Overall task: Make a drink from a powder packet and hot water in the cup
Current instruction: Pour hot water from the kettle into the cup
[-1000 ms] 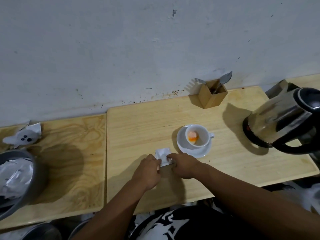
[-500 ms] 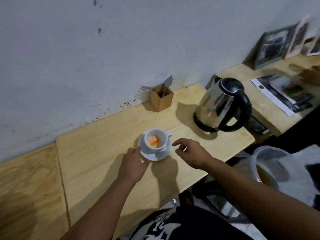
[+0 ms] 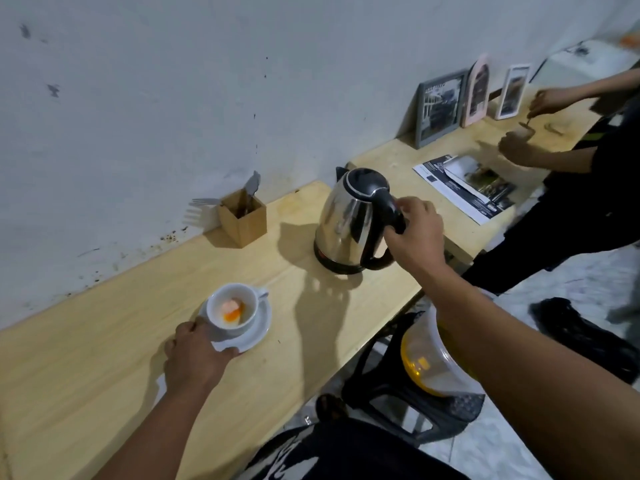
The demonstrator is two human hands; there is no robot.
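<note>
Hands: right (image 3: 414, 233) clenched round kettle (image 3: 349, 220) handle; left (image 3: 194, 355) gripping saucer (image 3: 256, 332) rim under cup (image 3: 232, 311).

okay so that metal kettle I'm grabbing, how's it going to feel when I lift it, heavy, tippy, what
The kettle has a rigid steel body, so it probably won't flex. Its fill level is hidden; with water inside it may feel heavy. Your right hand is on the side handle, so the weight will likely pull the spout down. It sits on a separate base and should lift off.
</note>
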